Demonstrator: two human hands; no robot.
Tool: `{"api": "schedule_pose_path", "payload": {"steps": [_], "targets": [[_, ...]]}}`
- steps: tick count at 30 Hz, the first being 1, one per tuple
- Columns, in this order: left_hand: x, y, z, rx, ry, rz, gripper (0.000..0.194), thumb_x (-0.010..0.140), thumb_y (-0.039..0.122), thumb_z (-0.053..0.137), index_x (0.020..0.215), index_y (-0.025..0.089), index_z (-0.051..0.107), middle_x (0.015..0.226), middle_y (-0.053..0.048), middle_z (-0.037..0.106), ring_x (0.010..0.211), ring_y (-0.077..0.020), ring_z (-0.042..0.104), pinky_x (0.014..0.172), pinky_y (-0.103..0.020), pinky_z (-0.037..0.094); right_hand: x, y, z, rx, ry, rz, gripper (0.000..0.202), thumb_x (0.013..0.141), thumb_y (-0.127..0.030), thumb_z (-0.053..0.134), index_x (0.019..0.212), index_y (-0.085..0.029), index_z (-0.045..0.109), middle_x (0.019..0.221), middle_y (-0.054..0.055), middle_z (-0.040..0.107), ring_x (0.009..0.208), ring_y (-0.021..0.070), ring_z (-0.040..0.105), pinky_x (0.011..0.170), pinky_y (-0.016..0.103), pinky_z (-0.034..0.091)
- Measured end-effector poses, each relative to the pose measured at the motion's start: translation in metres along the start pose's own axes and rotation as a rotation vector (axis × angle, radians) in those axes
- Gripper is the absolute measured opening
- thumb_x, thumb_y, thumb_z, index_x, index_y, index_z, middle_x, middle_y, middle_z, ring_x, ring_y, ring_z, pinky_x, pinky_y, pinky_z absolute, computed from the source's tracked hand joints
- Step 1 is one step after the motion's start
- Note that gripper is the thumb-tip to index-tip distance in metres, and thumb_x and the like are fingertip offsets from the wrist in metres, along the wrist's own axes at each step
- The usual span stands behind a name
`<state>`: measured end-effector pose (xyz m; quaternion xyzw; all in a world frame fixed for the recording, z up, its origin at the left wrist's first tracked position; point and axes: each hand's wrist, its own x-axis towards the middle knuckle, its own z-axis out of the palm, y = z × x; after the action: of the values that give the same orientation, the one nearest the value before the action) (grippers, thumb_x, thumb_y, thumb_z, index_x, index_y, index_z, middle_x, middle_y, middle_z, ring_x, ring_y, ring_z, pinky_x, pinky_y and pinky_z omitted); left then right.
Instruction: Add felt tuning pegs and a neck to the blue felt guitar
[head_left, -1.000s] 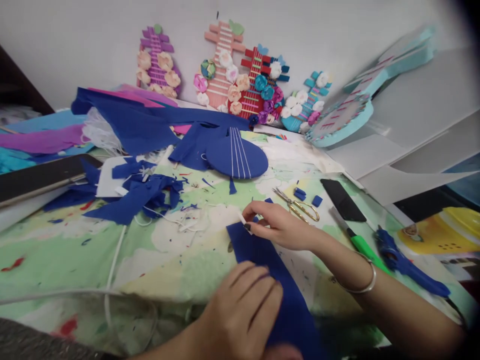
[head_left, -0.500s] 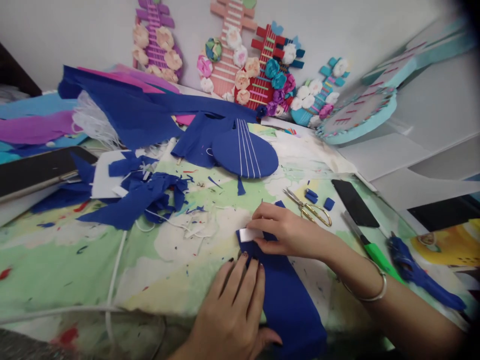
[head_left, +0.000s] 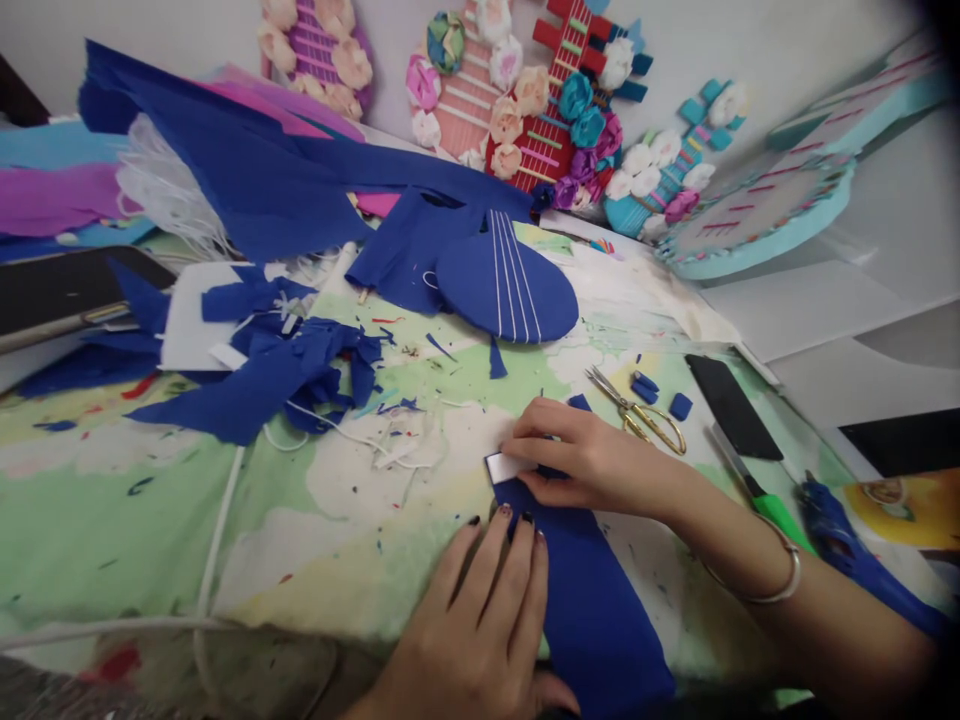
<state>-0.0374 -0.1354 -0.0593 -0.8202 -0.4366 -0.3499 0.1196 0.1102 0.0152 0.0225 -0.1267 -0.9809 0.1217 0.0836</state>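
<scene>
A strip of dark blue crepe paper (head_left: 600,590) lies on the table in front of me. My left hand (head_left: 480,600) rests flat on its left edge, fingers stretched out. My right hand (head_left: 574,455) pinches a small white rectangular piece (head_left: 506,466) at the strip's far left corner; it touches the blue surface there. Beyond the hands sits a blue oval body with white strings (head_left: 517,285). Gold-handled scissors (head_left: 637,410) lie just right of my right hand, beside small blue wrapped blocks (head_left: 645,387).
Blue scraps (head_left: 300,380) and a white cord (head_left: 217,540) lie on the left. A phone (head_left: 733,405), a green-handled knife (head_left: 776,510) and a blue glue gun (head_left: 862,550) are at the right. Decorated paper guitars (head_left: 540,140) lean against the wall.
The view has shifted, so the table things sit slightly higher and farther apart. The white piece now lies closer along the strip's corner edge. Both hands keep nearly the same places on the strip.
</scene>
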Motion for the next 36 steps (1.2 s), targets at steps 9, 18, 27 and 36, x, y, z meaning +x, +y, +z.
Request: {"api": "schedule_pose_path", "payload": {"steps": [9,18,27,36], "targets": [[-0.002,-0.002,0.001,0.017,0.007,0.022,0.073,0.091,0.059,0.021,0.112,0.005,0.065,0.115,-0.017,0.065,0.117,-0.0336,0.052,0.104,-0.047,0.033,0.001,0.000,0.002,-0.013,0.000,0.003,0.020,0.087,-0.014,0.049,0.104,-0.011,0.059,0.094,0.013,0.059,0.090,0.0190,0.052,0.079,0.034,0.048],[-0.001,-0.002,0.001,0.027,0.016,0.041,0.070,0.092,0.056,0.021,0.111,0.004,0.065,0.114,-0.017,0.065,0.116,-0.0338,0.053,0.103,-0.047,0.034,0.001,0.000,0.002,0.007,0.001,0.017,0.020,0.087,-0.013,0.049,0.103,-0.010,0.060,0.096,0.013,0.059,0.092,0.0187,0.051,0.081,0.034,0.048],[0.000,-0.001,-0.001,-0.010,-0.011,0.003,0.071,0.093,0.054,0.017,0.111,0.005,0.066,0.115,-0.017,0.064,0.117,-0.0336,0.051,0.103,-0.047,0.033,0.003,-0.006,0.001,0.031,-0.018,0.062,0.015,0.088,-0.014,0.048,0.095,-0.014,0.062,0.095,0.011,0.060,0.094,0.0188,0.052,0.081,0.034,0.049],[0.002,-0.001,-0.004,-0.072,-0.020,-0.026,0.073,0.091,0.060,0.021,0.113,0.005,0.063,0.116,-0.018,0.064,0.118,-0.0340,0.051,0.102,-0.046,0.035,0.002,-0.011,0.002,-0.062,-0.034,0.055,0.021,0.090,-0.015,0.045,0.099,-0.011,0.063,0.094,0.013,0.058,0.095,0.0209,0.051,0.078,0.035,0.049]]}}
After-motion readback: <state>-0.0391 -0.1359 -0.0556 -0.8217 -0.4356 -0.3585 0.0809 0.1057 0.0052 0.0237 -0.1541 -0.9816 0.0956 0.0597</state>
